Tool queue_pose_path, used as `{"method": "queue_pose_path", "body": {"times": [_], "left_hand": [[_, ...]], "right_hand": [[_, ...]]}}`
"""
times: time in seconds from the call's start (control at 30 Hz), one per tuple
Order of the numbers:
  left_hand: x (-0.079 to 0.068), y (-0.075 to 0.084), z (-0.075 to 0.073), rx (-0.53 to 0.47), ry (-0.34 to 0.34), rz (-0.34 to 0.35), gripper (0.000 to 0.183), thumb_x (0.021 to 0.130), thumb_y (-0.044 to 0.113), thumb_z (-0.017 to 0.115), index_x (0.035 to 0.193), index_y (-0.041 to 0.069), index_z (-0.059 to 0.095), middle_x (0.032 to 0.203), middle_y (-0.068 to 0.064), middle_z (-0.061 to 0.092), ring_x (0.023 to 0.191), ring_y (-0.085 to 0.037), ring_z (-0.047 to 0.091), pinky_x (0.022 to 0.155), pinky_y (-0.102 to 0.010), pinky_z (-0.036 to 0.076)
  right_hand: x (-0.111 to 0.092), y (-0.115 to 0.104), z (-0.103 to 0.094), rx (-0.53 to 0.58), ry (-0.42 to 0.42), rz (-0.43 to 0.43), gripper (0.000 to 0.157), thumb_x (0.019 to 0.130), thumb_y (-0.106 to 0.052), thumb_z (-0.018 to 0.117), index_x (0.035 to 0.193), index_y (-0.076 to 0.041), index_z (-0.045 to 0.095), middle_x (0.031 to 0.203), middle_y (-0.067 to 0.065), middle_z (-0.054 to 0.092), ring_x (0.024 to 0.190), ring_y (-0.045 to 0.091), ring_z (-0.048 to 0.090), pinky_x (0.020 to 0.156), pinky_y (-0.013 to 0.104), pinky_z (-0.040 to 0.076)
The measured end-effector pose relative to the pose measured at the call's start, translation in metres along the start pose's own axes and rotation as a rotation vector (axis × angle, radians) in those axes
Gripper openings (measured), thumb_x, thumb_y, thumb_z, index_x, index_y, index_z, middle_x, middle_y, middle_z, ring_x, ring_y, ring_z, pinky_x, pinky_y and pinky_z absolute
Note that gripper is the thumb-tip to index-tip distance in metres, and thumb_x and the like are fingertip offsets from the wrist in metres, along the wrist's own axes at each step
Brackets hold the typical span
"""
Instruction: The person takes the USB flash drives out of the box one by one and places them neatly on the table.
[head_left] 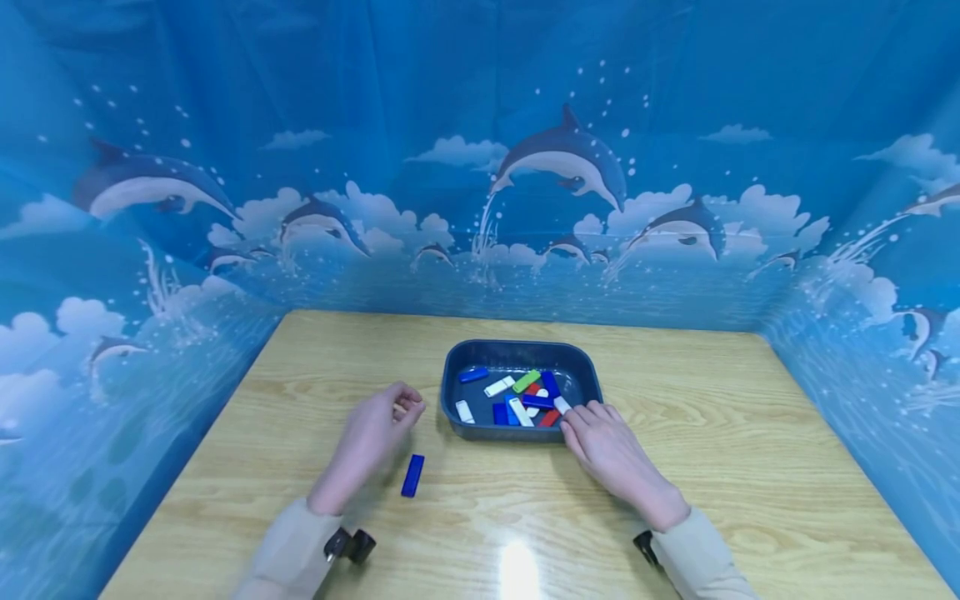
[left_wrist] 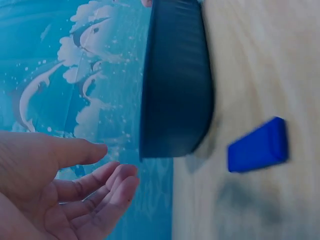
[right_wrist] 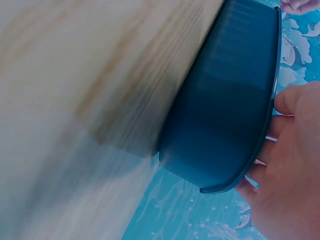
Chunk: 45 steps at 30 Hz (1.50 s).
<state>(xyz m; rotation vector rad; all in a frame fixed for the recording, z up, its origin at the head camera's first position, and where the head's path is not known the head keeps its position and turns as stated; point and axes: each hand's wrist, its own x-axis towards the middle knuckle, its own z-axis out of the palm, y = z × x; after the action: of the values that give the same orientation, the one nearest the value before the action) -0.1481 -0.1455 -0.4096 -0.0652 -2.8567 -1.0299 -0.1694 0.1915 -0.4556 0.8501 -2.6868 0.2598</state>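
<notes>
My right hand (head_left: 611, 450) reaches over the near right rim of a dark blue tray (head_left: 459, 432). Its index fingertip meets one end of a small white bar (head_left: 562, 405); I cannot tell whether the fingers pinch it. In the right wrist view the tray's wall (right_wrist: 215, 110) hides the fingertips. Several small flat bars lie in the tray, including a green bar (head_left: 527, 382), a white bar (head_left: 521, 412) and a blue bar (head_left: 473, 375). Left of the tray, my left hand (head_left: 378, 425) holds nothing, its fingers loosely bent. A dark blue bar (head_left: 412, 476) lies on the table near it.
The wooden table (head_left: 750, 467) extends around the tray. A blue dolphin-print curtain (head_left: 450, 208) stands along its back and sides. Dark wrist cameras (head_left: 350, 546) sit at both sleeve cuffs.
</notes>
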Motion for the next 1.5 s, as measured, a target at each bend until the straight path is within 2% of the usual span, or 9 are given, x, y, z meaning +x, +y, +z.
{"method": "queue_pose_path", "body": {"times": [0.33,0.43,0.6,0.8,0.97,1.13,1.27,1.37,1.5], "left_hand": [[0.033,0.035,0.012,0.067,-0.062,0.107,0.006,0.096,0.016,0.070,0.094,0.011,0.070,0.084,0.001,0.069,0.074,-0.011,0.062,0.067,-0.028,0.053],[0.041,0.045,0.020,0.124,-0.103,0.109,0.007,0.096,0.016,0.071,0.092,0.010,0.070,0.079,0.002,0.067,0.069,-0.010,0.059,0.063,-0.025,0.051],[0.052,0.056,0.036,0.274,-0.147,0.124,0.015,0.095,0.018,0.073,0.084,0.008,0.070,0.071,0.001,0.064,0.061,-0.011,0.057,0.057,-0.025,0.048],[0.053,0.062,0.053,0.503,-0.160,0.176,0.022,0.091,0.022,0.077,0.079,0.004,0.073,0.066,-0.002,0.065,0.058,-0.013,0.059,0.055,-0.026,0.052],[0.055,0.063,0.063,0.571,-0.175,0.195,0.018,0.090,0.017,0.078,0.081,0.002,0.073,0.076,-0.009,0.071,0.066,-0.018,0.068,0.058,-0.029,0.057],[0.060,0.060,0.073,0.651,-0.163,0.207,0.012,0.087,0.012,0.078,0.081,0.003,0.074,0.078,-0.008,0.072,0.071,-0.019,0.069,0.063,-0.031,0.059],[0.063,0.060,0.077,0.637,-0.176,0.184,0.006,0.089,0.002,0.071,0.083,0.002,0.074,0.077,-0.009,0.071,0.068,-0.019,0.068,0.061,-0.031,0.059],[0.064,0.059,0.078,0.603,-0.169,0.194,0.009,0.089,-0.003,0.067,0.083,0.001,0.073,0.078,-0.011,0.071,0.069,-0.021,0.068,0.060,-0.032,0.059],[0.067,0.057,0.081,0.565,-0.146,0.219,0.007,0.085,-0.002,0.072,0.079,0.001,0.071,0.076,-0.011,0.070,0.070,-0.022,0.069,0.061,-0.034,0.059]], "right_hand": [[0.000,0.001,-0.001,0.003,-0.012,0.015,0.016,0.102,-0.019,0.059,0.106,-0.009,0.071,0.087,-0.004,0.061,0.079,0.015,0.044,0.077,0.036,0.042],[-0.001,0.001,-0.001,0.009,-0.018,0.023,0.017,0.102,-0.019,0.059,0.107,-0.008,0.071,0.088,-0.003,0.062,0.080,0.016,0.044,0.077,0.037,0.043],[-0.001,0.001,-0.002,0.011,-0.021,0.030,0.016,0.102,-0.019,0.059,0.105,-0.009,0.070,0.089,-0.003,0.063,0.081,0.016,0.046,0.079,0.038,0.044],[-0.002,-0.001,-0.003,0.008,-0.036,0.044,0.019,0.103,-0.021,0.058,0.108,-0.009,0.071,0.092,-0.001,0.065,0.084,0.017,0.049,0.083,0.041,0.046],[-0.001,-0.002,-0.003,0.007,-0.028,0.034,0.014,0.102,-0.019,0.059,0.103,-0.010,0.070,0.090,-0.001,0.064,0.083,0.017,0.048,0.082,0.041,0.046],[0.000,-0.002,-0.002,0.002,-0.039,0.027,0.015,0.102,-0.020,0.059,0.103,-0.010,0.070,0.090,-0.001,0.064,0.083,0.017,0.048,0.082,0.041,0.047],[-0.001,-0.002,-0.003,0.004,-0.044,0.030,0.018,0.103,-0.021,0.057,0.106,-0.009,0.070,0.092,-0.001,0.065,0.084,0.018,0.049,0.085,0.043,0.047],[-0.001,-0.002,-0.003,0.004,-0.036,0.025,0.018,0.103,-0.021,0.057,0.106,-0.009,0.071,0.092,-0.001,0.065,0.084,0.018,0.049,0.084,0.042,0.047],[-0.001,-0.001,-0.004,0.001,-0.029,0.020,0.018,0.103,-0.021,0.057,0.105,-0.009,0.070,0.092,-0.001,0.065,0.083,0.017,0.048,0.082,0.040,0.046]]}}
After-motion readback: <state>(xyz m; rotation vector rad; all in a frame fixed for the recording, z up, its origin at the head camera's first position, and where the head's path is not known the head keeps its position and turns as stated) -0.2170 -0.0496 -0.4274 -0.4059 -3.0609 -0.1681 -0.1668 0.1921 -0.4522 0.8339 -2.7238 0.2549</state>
